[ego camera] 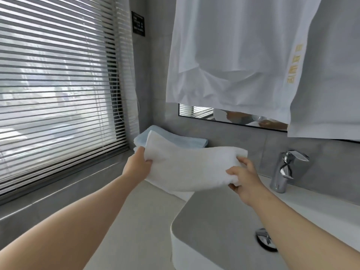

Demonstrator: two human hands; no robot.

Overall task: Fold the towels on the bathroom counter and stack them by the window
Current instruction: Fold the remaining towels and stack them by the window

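Above the worktop (pixel 136 217), just short of the blue towel (pixel 175 140) by the window (pixel 58 78), the folded white towel (pixel 187 168) sags between the left grip (pixel 139 164) and right grip (pixel 242 178), each pinching one end. It looks soft, light and floppy, so supporting both ends should keep the fold.

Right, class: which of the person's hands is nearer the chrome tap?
Right. The right hand grips one end of the white towel just left of the tap, not touching it; the left hand grips the other end, over by the window.
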